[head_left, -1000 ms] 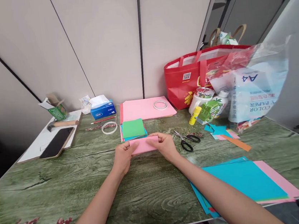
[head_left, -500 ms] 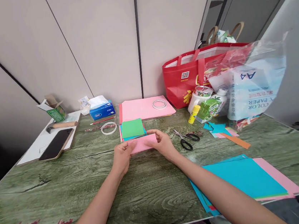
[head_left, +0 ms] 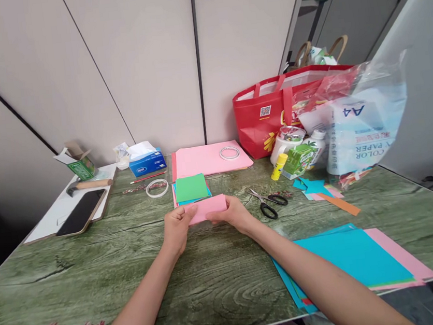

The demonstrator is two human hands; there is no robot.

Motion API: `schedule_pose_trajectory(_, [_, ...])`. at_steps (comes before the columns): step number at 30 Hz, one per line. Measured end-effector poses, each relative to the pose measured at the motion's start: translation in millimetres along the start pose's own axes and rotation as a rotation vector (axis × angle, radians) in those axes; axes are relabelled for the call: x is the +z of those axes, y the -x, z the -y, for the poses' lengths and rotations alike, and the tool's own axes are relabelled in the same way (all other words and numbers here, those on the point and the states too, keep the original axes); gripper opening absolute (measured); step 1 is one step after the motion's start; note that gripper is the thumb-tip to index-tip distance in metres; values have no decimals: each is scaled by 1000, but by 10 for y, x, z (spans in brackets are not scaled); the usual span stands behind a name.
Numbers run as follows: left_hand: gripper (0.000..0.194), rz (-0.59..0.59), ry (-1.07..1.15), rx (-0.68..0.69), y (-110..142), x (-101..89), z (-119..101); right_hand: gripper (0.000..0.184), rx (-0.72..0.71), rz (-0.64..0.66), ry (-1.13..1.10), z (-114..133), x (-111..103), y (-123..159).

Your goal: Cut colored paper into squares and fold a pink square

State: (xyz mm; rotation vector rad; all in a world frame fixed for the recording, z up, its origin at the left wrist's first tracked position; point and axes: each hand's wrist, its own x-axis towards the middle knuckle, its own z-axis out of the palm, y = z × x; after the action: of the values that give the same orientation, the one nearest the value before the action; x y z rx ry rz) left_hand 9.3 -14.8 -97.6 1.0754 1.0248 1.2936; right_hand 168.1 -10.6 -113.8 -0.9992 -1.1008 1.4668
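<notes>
Between my two hands is a folded piece of pink paper (head_left: 206,208), held just above the table like a narrow strip. My left hand (head_left: 177,228) pinches its left end, thumb on the near face. On the right end, my right hand (head_left: 235,214) grips with the thumb along the lower edge and the fingers behind, mostly hidden. Just beyond the paper lies a small stack of coloured squares with a green sheet (head_left: 191,188) on top. Scissors (head_left: 267,201) with black handles rest open to the right of my right hand.
Blue and pink sheets (head_left: 348,257) lie at the front right, partly under my right forearm. Paper scraps (head_left: 315,186), a glue stick (head_left: 279,167) and a red bag (head_left: 261,121) stand right. Tape rolls (head_left: 157,188), a tissue box (head_left: 147,163), a phone (head_left: 81,212) and a hammer (head_left: 89,184) are left.
My right thumb has slid down from the paper's face to its lower edge, and the right fingers have shifted off the top edge. The left hand keeps its hold. The view has shifted slightly.
</notes>
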Motion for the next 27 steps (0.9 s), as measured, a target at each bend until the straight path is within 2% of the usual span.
schedule_pose_trajectory(7, [24,36,8,36,-6,-12,11,35,-25,-31,-4,30,10,-5])
schedule_pose_trajectory(13, [26,30,27,30,-52,-33,-25,40,3,55,-59,4,-35,-7])
schedule_pose_trajectory(21, [35,6,41,-10,-57,-55,-55,37,27,-63,-96,-14,-57,-43])
schedule_pose_trajectory(27, [34,-7,45,-24,-37,-46,-105,34,12,-77,-58,19,-59,-37])
